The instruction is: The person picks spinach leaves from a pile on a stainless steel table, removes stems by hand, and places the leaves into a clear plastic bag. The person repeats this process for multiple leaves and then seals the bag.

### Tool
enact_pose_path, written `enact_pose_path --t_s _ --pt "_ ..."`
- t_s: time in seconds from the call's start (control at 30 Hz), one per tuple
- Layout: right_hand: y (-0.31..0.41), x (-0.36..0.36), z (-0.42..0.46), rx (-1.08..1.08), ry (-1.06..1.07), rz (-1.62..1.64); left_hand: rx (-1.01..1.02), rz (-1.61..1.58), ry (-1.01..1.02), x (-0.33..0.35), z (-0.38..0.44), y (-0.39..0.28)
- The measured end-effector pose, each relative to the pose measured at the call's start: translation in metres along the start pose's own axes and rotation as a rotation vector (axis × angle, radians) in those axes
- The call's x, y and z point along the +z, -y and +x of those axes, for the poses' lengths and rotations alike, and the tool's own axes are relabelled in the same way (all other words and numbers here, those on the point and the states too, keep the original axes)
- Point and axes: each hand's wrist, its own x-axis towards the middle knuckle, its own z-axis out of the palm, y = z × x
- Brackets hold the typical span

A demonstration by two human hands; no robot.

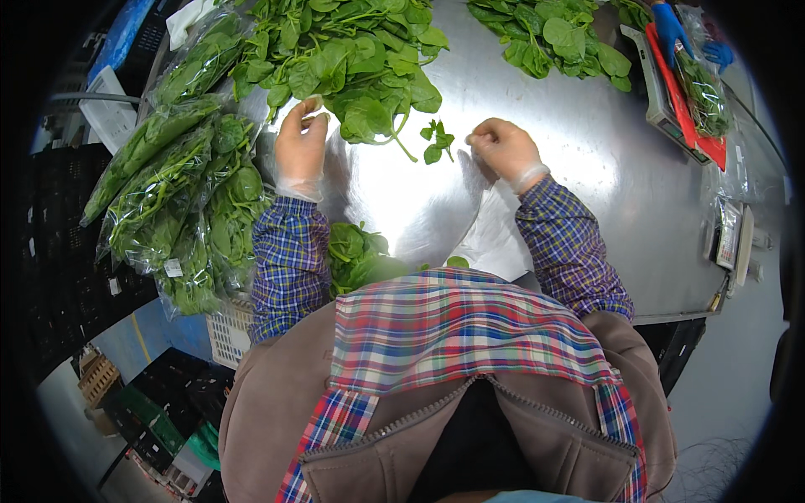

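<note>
My left hand (300, 141), in a clear thin glove, is at the near left edge of a large heap of leafy greens (361, 60). A small gap shows between its thumb and forefinger, and I see nothing held there. My right hand (508, 149), also gloved, is over the metal table (585, 163) with its fingers curled together and nothing visible in them. Just left of its fingertips lies a small leafy sprig (437, 141). White paper (494, 236) is below that hand. More loose leaves (358, 254) lie close to my body, partly hidden by my apron.
Bagged greens (182, 195) are stacked at the left, above a white plastic crate (229, 333). Another leaf pile (553, 38) lies far right. A co-worker's blue-gloved hand (670, 31) is by a bag of greens (704, 97) and a red sheet (685, 107) on a scale (660, 94).
</note>
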Motion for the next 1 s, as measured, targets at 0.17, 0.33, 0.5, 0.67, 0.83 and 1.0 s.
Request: enact_pose_path --t_s 0.17,0.33,0.5,0.67,0.83,1.0 --pt "0.014 0.033 0.005 -0.150 -0.039 -0.440 -0.066 0.084 0.151 0.007 -0.028 -0.011" --pt "-0.011 0.006 0.026 -0.078 -0.148 0.041 -0.214 0.348 0.432 0.031 -0.055 -0.017" --pt "-0.011 -0.071 0.054 -0.091 -0.516 0.617 -0.151 0.670 0.409 0.061 -0.056 -0.027" --pt "0.004 -0.053 0.035 0.016 -0.157 0.624 -0.118 0.533 0.344 0.072 -0.056 -0.032" --pt "0.022 0.011 -0.005 0.035 0.361 0.707 -0.019 0.209 0.342 0.068 -0.075 -0.034" --pt "0.044 0.024 -0.030 -0.058 0.321 1.007 -0.139 -0.330 0.500 0.068 -0.079 -0.038"
